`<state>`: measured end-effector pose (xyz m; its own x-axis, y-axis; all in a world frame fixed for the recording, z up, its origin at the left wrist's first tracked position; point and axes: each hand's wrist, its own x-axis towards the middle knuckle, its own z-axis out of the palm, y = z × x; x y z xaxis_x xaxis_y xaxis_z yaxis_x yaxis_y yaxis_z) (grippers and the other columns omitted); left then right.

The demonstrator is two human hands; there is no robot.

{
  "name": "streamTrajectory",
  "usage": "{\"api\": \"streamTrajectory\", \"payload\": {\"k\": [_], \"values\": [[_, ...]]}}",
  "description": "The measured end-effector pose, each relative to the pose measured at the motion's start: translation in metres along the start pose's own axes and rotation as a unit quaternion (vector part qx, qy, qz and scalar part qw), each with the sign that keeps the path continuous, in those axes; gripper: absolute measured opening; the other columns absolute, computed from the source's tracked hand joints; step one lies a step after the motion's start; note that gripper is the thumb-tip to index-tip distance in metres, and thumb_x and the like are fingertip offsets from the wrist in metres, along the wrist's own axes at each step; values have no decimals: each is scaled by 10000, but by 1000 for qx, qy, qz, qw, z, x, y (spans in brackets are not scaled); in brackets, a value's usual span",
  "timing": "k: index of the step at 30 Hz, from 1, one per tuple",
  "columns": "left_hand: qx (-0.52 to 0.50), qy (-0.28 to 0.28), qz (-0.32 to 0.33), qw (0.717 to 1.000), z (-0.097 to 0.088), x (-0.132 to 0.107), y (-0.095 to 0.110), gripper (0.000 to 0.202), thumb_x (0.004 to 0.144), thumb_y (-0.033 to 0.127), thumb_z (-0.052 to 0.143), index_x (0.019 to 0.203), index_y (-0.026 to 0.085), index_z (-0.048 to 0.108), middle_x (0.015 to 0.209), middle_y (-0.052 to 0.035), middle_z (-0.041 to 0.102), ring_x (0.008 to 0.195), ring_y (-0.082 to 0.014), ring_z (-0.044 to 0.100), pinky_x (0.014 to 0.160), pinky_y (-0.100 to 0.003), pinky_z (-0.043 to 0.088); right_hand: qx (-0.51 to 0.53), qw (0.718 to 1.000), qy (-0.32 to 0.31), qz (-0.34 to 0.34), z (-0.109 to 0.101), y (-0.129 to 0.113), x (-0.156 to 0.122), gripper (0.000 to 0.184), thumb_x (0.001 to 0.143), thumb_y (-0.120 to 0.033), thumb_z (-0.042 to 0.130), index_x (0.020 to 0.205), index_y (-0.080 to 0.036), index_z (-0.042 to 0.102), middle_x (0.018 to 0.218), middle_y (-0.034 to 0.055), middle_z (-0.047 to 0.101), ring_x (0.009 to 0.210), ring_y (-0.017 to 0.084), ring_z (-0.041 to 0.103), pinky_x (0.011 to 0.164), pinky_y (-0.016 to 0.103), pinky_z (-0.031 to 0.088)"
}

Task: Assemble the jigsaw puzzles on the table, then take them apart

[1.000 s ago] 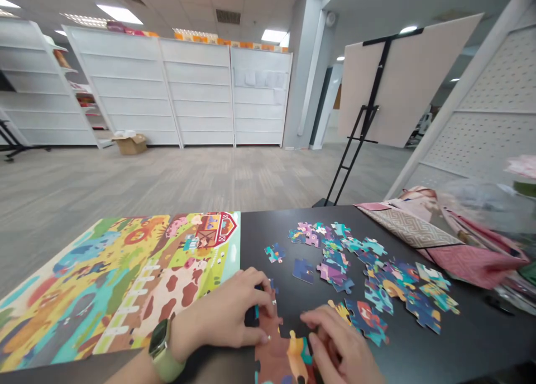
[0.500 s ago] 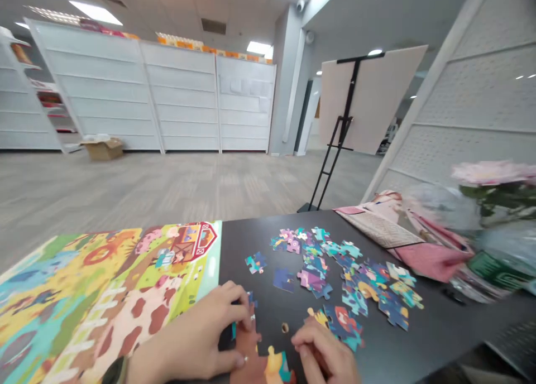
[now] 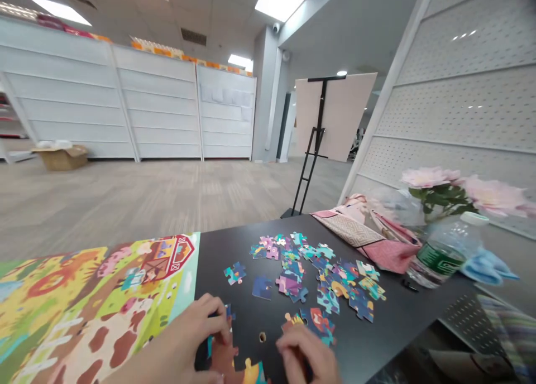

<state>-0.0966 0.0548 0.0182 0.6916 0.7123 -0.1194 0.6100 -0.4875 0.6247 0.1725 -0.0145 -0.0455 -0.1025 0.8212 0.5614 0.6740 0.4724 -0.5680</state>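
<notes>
My left hand [image 3: 190,339] rests on a joined brown section of jigsaw puzzle [image 3: 221,357], thumb and bent fingertips gripping it near its edges. A yellow and teal piece [image 3: 251,371] adjoins its lower right side. To the right, my right hand [image 3: 312,353] is low over the black table with its fingers curled together; what they hold, if anything, is hidden. Just beyond its knuckles lie a yellow and orange piece [image 3: 292,321] and a red and blue piece [image 3: 319,320]. Farther back are several loose puzzle pieces [image 3: 293,267], with a plain dark blue piece [image 3: 262,287] apart from them.
A colourful farm picture sheet [image 3: 138,294] covers the table's left side. On the right are a pink pouch [image 3: 389,253], a water bottle [image 3: 441,255], pink flowers [image 3: 431,177] and a blue cloth [image 3: 489,267]. An easel [image 3: 312,149] stands beyond the black table [image 3: 234,239].
My view has swung right, so things sit farther left and the bottle, flowers and blue cloth show more fully. Both hands stay in nearly the same places over the table.
</notes>
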Motion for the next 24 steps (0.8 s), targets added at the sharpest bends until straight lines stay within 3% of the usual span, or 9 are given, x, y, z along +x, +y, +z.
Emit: {"api": "streamTrajectory", "payload": {"k": [3,5,7,10,16,20,22,24], "values": [[-6,1,-5,1000,-1,0,1,337,664,141,751,949,253,610,1144,-6,562,1070,-251,505,933,-340,428,-134,974,150,105,-40,32,6,166,950,-348,547,890,-229,645,860,53,706,767,201,653,704,285,528],[-10,2,-4,1000,-1,1,2,351,651,135,766,946,248,612,1124,-6,566,1059,-250,506,922,-341,427,-235,942,186,153,-65,62,13,287,891,-458,557,979,-208,668,1006,116,724,979,303,649,910,443,514],[-13,3,-3,1000,-2,1,4,361,641,128,772,943,243,613,1112,-5,567,1057,-248,504,920,-340,423,-314,915,148,206,-82,91,20,472,831,-551,536,1085,-183,687,1153,161,708,1105,387,596,951,560,477],[-16,0,-10,1000,-3,0,6,364,636,126,767,944,242,612,1118,-4,564,1060,-247,500,927,-340,417,-354,897,65,256,-87,115,22,502,830,-566,496,1092,-199,716,1259,152,681,1182,411,556,910,589,481],[-18,-11,-18,1000,-4,0,9,356,645,126,759,948,239,612,1118,-7,549,1069,-245,494,938,-339,416,-290,942,12,167,-80,98,14,376,900,-544,535,1068,-277,740,1226,81,715,1184,340,578,947,539,450],[-12,-13,-22,1000,-3,1,8,369,653,126,754,970,245,610,1145,-8,543,1079,-245,494,949,-339,416,-260,954,-54,140,-85,85,14,319,902,-548,596,1105,-352,744,1271,28,704,1249,337,545,1024,560,394],[-11,-13,-22,1000,-2,1,6,371,658,143,770,977,248,612,1157,-7,542,1089,-248,494,960,-341,414,-242,960,-34,135,-87,89,12,342,923,-518,548,1153,-336,723,1299,37,685,1265,327,540,1041,545,397],[-11,-13,-20,1000,-2,0,5,375,661,147,774,984,250,613,1165,-5,542,1097,-247,493,968,-339,411,-244,955,49,163,-89,98,10,377,936,-443,444,1135,-263,709,1282,83,682,1240,326,559,1026,525,425]]}}
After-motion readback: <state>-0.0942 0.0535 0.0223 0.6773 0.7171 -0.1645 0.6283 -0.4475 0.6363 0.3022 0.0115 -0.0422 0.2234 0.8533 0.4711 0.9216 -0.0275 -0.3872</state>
